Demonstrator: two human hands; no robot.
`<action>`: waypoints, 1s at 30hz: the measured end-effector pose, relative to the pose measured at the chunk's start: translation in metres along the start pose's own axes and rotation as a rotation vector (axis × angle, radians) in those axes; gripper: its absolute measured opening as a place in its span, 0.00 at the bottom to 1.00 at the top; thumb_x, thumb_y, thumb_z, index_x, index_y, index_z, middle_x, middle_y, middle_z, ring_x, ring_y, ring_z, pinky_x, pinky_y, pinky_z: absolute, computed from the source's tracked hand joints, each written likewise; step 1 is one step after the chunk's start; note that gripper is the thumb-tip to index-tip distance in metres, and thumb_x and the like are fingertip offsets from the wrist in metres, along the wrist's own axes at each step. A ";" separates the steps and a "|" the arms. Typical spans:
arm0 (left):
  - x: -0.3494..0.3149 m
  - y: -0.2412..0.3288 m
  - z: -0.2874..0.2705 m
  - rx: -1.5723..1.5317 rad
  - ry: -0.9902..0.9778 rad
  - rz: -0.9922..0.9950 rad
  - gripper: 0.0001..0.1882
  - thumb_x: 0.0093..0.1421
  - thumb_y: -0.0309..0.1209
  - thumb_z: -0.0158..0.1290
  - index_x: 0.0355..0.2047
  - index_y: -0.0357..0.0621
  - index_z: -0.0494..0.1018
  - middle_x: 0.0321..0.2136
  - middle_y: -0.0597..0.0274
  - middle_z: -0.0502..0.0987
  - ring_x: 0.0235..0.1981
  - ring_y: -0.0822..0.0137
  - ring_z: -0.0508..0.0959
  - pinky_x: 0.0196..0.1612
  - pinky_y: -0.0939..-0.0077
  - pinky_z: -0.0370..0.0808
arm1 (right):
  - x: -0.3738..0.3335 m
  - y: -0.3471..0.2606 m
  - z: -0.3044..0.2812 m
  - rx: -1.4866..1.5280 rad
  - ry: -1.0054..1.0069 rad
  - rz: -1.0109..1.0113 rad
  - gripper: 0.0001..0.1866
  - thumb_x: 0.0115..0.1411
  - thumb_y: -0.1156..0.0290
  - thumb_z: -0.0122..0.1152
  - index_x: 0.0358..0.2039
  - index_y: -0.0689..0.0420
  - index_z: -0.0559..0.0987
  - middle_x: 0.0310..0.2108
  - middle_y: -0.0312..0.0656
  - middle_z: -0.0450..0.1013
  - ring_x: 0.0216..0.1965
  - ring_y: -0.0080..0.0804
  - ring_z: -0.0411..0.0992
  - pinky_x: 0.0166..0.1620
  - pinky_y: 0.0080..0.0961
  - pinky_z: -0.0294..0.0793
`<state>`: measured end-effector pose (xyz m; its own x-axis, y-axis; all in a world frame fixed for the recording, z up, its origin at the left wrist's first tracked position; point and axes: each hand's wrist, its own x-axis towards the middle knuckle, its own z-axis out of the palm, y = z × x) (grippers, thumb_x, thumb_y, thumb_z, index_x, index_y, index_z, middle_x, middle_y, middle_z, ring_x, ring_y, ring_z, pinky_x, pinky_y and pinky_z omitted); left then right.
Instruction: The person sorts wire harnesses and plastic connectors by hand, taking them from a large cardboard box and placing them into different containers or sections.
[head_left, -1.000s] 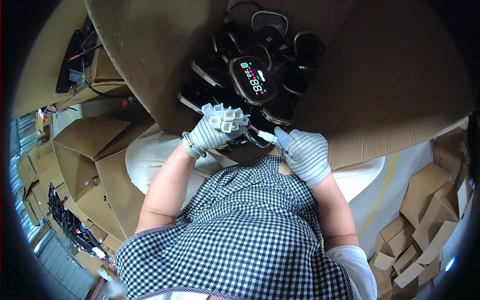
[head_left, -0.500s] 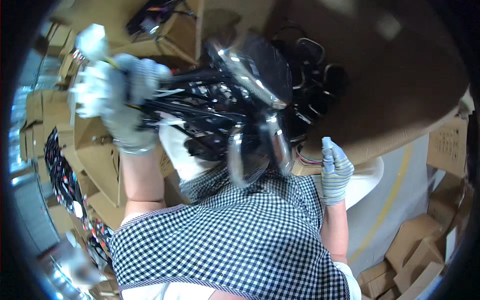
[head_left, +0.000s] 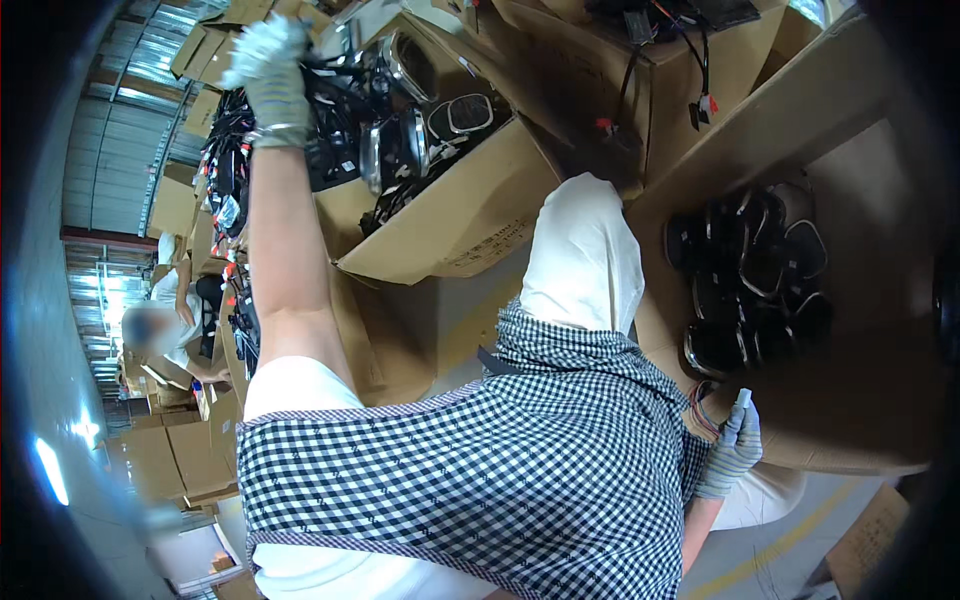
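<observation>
My left hand point(head_left: 278, 100), in a striped grey glove, is stretched far out to the upper left and closed round a bundle of black cables. White connectors point(head_left: 262, 50) stick out above its fingers. From the bundle, black parts with chrome rims point(head_left: 395, 150) hang over an open cardboard box point(head_left: 455, 215) that holds more of them. My right hand point(head_left: 732, 455), gloved alike, is at the lower right with its fingers drawn together. A small pale tip point(head_left: 744, 397) shows at its fingers; whether it is held or covers a fingertip, I cannot tell. Thin coloured wires point(head_left: 703, 410) lie beside that hand.
A large carton point(head_left: 850, 420) on the right holds several chrome-rimmed black parts point(head_left: 755, 270). Another box point(head_left: 720, 75) at the top has black cables over its edge. A heap of black cables point(head_left: 232, 190) lies left of my arm. Farther left is another person point(head_left: 175, 310).
My left hand has carried the cable bundle up and left, from before my body to over the open box. The view has turned left. My right hand keeps its closed pose.
</observation>
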<state>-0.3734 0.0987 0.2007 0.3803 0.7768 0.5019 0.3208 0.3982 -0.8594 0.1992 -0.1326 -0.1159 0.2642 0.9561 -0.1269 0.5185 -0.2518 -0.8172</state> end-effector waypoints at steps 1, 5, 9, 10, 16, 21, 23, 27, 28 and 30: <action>-0.017 0.017 0.018 0.173 -0.065 0.076 0.09 0.54 0.30 0.48 0.37 0.50 0.69 0.30 0.62 0.71 0.30 0.62 0.71 0.30 0.64 0.68 | 0.001 -0.002 0.001 -0.005 0.045 -0.098 0.14 0.63 0.71 0.53 0.46 0.61 0.77 0.38 0.41 0.78 0.32 0.24 0.73 0.36 0.20 0.71; -0.110 0.099 0.043 -0.294 -0.041 0.179 0.02 0.51 0.33 0.53 0.26 0.55 0.71 0.24 0.66 0.70 0.21 0.66 0.71 0.19 0.68 0.68 | -0.001 -0.030 -0.004 0.027 0.052 -0.085 0.12 0.62 0.71 0.52 0.44 0.60 0.78 0.39 0.46 0.77 0.39 0.34 0.77 0.43 0.26 0.73; -0.177 0.108 0.055 -0.422 -0.380 0.175 0.02 0.53 0.31 0.49 0.27 0.54 0.72 0.26 0.64 0.73 0.25 0.66 0.76 0.24 0.72 0.72 | 0.016 -0.053 -0.016 -0.041 0.040 -0.178 0.12 0.60 0.69 0.53 0.41 0.57 0.79 0.36 0.48 0.77 0.36 0.42 0.76 0.40 0.31 0.74; -0.176 0.114 0.050 -0.295 -0.621 0.208 0.06 0.55 0.31 0.46 0.32 0.53 0.72 0.26 0.64 0.75 0.28 0.65 0.77 0.28 0.70 0.74 | 0.017 -0.057 -0.019 -0.082 0.045 -0.176 0.12 0.60 0.68 0.53 0.42 0.55 0.79 0.35 0.47 0.77 0.35 0.42 0.76 0.39 0.31 0.74; -0.150 0.127 0.044 -0.613 -0.318 0.443 0.22 0.58 0.29 0.48 0.55 0.48 0.65 0.52 0.55 0.68 0.55 0.58 0.65 0.59 0.66 0.61 | 0.016 -0.049 -0.021 -0.049 0.066 -0.088 0.11 0.60 0.68 0.53 0.41 0.54 0.79 0.36 0.46 0.77 0.34 0.42 0.75 0.37 0.30 0.74; -0.051 0.159 -0.119 -1.506 -0.346 -0.366 0.27 0.54 0.27 0.56 0.55 0.41 0.64 0.52 0.57 0.69 0.53 0.61 0.68 0.58 0.66 0.62 | 0.034 -0.043 -0.022 -0.079 -0.013 -0.150 0.12 0.60 0.66 0.53 0.41 0.54 0.79 0.32 0.44 0.77 0.30 0.41 0.75 0.33 0.30 0.74; -0.001 0.187 -0.192 -1.801 -0.270 -0.121 0.25 0.53 0.25 0.56 0.53 0.42 0.67 0.50 0.56 0.71 0.52 0.61 0.69 0.58 0.66 0.63 | 0.049 -0.051 -0.027 -0.226 -0.063 -0.347 0.09 0.59 0.65 0.52 0.33 0.53 0.79 0.26 0.41 0.76 0.24 0.38 0.75 0.25 0.33 0.73; 0.056 0.281 -0.289 -1.920 -0.293 0.583 0.21 0.51 0.25 0.56 0.48 0.42 0.72 0.43 0.53 0.75 0.47 0.54 0.73 0.52 0.63 0.67 | 0.091 -0.099 -0.046 -0.415 -0.407 -0.363 0.09 0.59 0.64 0.51 0.26 0.51 0.76 0.21 0.40 0.74 0.21 0.37 0.73 0.22 0.34 0.70; 0.054 0.312 -0.303 -1.919 -0.327 0.734 0.20 0.51 0.27 0.55 0.46 0.42 0.72 0.41 0.51 0.76 0.45 0.52 0.74 0.50 0.62 0.69 | 0.099 -0.105 -0.044 -0.420 -0.461 -0.397 0.07 0.57 0.63 0.52 0.26 0.51 0.75 0.20 0.39 0.72 0.21 0.38 0.72 0.22 0.33 0.69; 0.051 0.371 -0.343 -1.965 -0.404 0.876 0.16 0.54 0.31 0.52 0.43 0.41 0.74 0.37 0.48 0.77 0.40 0.49 0.76 0.45 0.58 0.71 | 0.109 -0.104 -0.041 -0.347 -0.485 -0.411 0.08 0.57 0.63 0.51 0.25 0.52 0.74 0.20 0.40 0.72 0.21 0.38 0.72 0.22 0.35 0.69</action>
<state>0.0624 0.1187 -0.0595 0.8140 0.5690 -0.1169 0.5427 -0.6732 0.5022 0.2075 -0.0086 -0.0219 -0.3561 0.9226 -0.1486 0.7478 0.1859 -0.6374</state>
